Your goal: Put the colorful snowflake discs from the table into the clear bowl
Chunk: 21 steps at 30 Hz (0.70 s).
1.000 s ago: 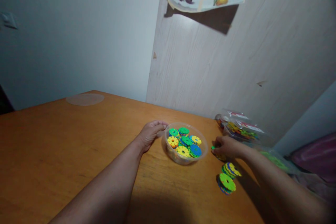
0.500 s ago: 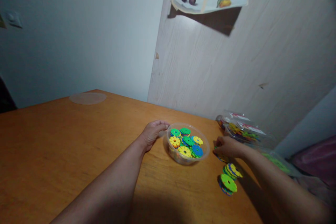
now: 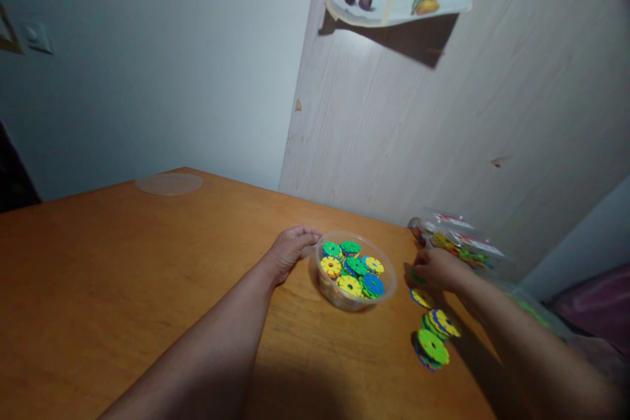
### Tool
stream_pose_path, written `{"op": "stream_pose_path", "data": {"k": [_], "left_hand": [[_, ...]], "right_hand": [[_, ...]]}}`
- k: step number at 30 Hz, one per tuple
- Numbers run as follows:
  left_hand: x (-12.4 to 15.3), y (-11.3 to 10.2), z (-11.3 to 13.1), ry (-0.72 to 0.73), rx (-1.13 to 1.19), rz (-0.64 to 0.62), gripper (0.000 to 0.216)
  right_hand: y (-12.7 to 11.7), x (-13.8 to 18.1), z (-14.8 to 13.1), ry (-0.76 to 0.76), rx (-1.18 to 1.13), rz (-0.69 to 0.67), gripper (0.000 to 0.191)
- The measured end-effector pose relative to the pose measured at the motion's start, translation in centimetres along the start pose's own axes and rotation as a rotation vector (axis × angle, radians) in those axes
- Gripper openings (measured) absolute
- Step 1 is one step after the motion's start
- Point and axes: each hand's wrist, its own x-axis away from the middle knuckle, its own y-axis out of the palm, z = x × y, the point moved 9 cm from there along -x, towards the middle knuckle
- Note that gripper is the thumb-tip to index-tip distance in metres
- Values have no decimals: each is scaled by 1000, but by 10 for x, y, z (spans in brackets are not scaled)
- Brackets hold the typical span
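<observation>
A clear round plastic bowl (image 3: 344,302) holds stacks of notched, flower-shaped plastic discs (image 3: 349,285) in green, yellow, blue and orange. At its left rim is my left hand (image 3: 293,252), its thumb and fingers closed against the edge; part of the fingers is hidden behind it. Right of the bowl, my right hand (image 3: 438,269) pinches a green disc (image 3: 418,273), mostly covered by the fingers. A yellow disc (image 3: 420,297) lies just below that hand. Nearer to me, two small piles sit on the table: a yellow-topped pile (image 3: 443,323) and a lime-green-topped pile (image 3: 433,346).
Clear packages of colourful pieces (image 3: 467,248) stand at the table's right back, against the wooden panel. A translucent round lid (image 3: 170,184) lies at the far left corner of the wooden table (image 3: 147,262). Pink cloth (image 3: 595,302) is at the far right.
My right hand has lifted slightly up and away from the table with the green disc, uncovering more of the yellow disc below. My left hand stays at the bowl. The view shifts slightly.
</observation>
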Motion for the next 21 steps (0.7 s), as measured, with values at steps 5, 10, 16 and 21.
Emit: {"op": "stream_pose_path", "data": {"k": [5,10,16,21], "left_hand": [[0,0,1,6,12,5,24],[-1,1,1,3,13,3,24],[-2,0,0,20,-2,-9,23],[-2,-1,-1,17,1,-3,21]], "right_hand": [[-42,16,-25,-97,-264,175,31],[-49,57,-110,-339,-668,15,28],[-20,77,-170,-410,-703,-175,22],[-33,64,-147,-406,-553,-45,19]]}}
